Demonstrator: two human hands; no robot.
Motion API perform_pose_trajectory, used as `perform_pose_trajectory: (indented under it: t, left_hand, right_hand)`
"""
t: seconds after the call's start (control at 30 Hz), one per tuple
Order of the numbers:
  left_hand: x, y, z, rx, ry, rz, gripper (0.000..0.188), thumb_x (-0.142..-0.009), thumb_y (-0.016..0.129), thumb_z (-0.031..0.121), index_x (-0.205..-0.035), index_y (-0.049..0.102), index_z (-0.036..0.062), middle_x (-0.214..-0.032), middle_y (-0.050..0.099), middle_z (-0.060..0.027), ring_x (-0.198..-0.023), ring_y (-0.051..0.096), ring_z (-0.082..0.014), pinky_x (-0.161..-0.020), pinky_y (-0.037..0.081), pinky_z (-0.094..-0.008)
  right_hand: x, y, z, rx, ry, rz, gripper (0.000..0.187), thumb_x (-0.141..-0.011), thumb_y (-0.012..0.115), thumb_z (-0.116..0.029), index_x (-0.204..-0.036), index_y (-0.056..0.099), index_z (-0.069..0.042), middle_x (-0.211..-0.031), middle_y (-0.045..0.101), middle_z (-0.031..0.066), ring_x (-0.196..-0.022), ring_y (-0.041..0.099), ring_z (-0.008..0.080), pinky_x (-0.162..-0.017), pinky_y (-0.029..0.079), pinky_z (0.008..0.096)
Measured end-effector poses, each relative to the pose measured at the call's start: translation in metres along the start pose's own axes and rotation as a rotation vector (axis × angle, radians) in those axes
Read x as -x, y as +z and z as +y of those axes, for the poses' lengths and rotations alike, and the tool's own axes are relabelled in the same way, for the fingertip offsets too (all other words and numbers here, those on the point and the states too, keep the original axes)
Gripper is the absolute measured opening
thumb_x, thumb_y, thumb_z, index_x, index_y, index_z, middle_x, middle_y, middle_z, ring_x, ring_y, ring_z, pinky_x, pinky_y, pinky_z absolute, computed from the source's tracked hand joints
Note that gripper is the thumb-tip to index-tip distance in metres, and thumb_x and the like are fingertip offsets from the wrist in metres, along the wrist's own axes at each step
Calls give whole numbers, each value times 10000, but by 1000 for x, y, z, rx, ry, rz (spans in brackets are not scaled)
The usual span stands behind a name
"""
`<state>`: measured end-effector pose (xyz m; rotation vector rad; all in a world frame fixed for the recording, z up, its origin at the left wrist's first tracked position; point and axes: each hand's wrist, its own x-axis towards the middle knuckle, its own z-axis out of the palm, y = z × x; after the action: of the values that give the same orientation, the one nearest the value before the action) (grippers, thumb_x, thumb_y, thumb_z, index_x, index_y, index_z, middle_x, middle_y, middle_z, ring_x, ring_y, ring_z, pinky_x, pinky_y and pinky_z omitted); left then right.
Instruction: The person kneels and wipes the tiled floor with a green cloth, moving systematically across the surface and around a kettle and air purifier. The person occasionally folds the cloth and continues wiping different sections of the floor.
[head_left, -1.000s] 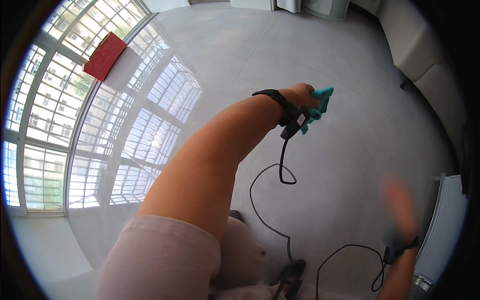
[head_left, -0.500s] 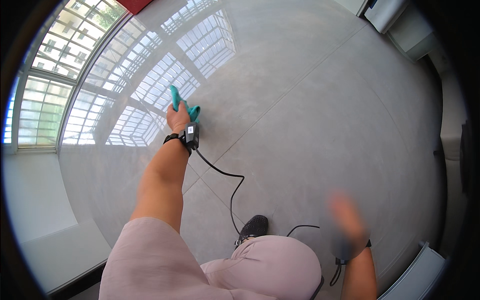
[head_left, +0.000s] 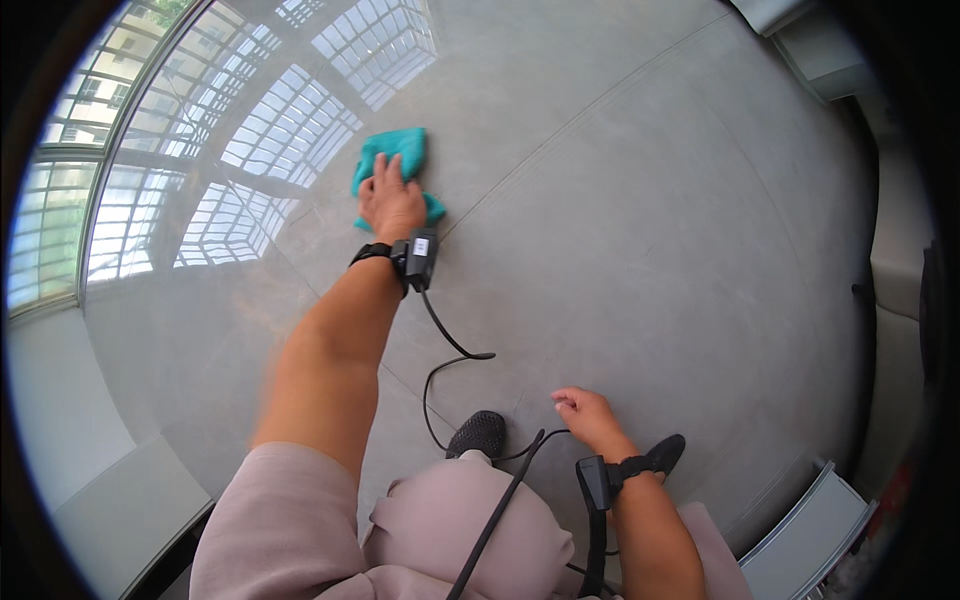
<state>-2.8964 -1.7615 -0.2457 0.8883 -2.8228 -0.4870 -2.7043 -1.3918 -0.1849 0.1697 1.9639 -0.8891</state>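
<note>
A teal cloth (head_left: 400, 148) lies on the grey tiled floor, partly folded, with one end showing beyond the wrist side of my hand. My left hand (head_left: 392, 198) rests flat on top of it, fingers stretched out and pressing down. The part of the cloth under the palm is hidden. Low on the right, in front of my body, my right hand (head_left: 588, 415) hangs above the floor with its fingers curled in and nothing visible in them. Each wrist wears a black strap with a small box and a black cable.
Barred windows (head_left: 75, 190) stand at the left and mirror in the glossy floor (head_left: 620, 250). The black cable (head_left: 432, 385) loops over the floor near my black shoe (head_left: 480, 432). White panels are at the lower left and lower right (head_left: 810, 535); pale furniture lines the right.
My left hand has gone from clutching the bunched cloth to lying flat on it, with the cloth spread wider. My right hand has swung left toward my body. The view has shifted slightly.
</note>
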Motion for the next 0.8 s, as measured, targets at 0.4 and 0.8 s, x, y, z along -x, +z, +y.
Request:
perform_pose_trajectory:
  t: [0.4,0.8]
  left_hand:
    - [143,24,134,279,1269,-610,337,-837,570,129,-1156,596,234,-1397,469,79,-1268,403,-199,-1077,300,-389]
    - [-27,1,-182,-166,-364,-157,576,-931,458,394,-1467,302,253,-1567,207,4,-1357,264,-295,-1109,224,-467]
  right_hand:
    - [-2,-4,17,-134,14,171,214,-863,596,-121,-1050,666,-42,-836,685,90,-738,628,164,-699,498,298]
    - [-40,-11,-13,-474,-67,297,172,-895,587,-157,-986,660,-32,-791,683,64,-625,594,102,-563,482,248]
